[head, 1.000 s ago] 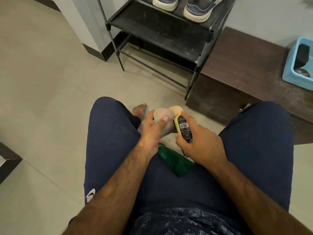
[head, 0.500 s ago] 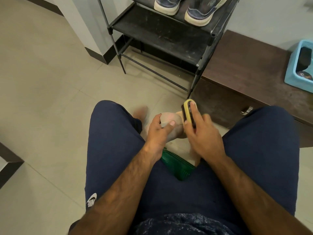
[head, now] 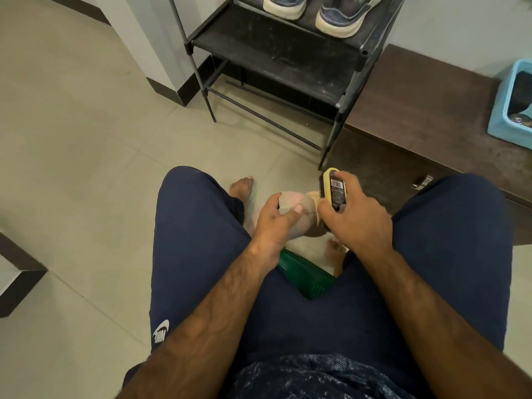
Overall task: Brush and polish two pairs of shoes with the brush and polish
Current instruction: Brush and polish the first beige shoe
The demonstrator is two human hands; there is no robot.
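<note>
Left hand (head: 276,223): wrapped round shoe (head: 306,204).
Right hand (head: 359,220): clasping brush (head: 335,190) (bristles hidden).
Brush: just right of shoe, pointing away.

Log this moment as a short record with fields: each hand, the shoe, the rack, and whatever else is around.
left hand: grips the beige shoe from above, between the knees
right hand: grips the yellow brush at the shoe's far side; contact unclear
rack: black, with a pair of dark sneakers on the upper shelf
cabinet: brown, with a blue tray on top
between legs: green object, cannot tell what
</note>
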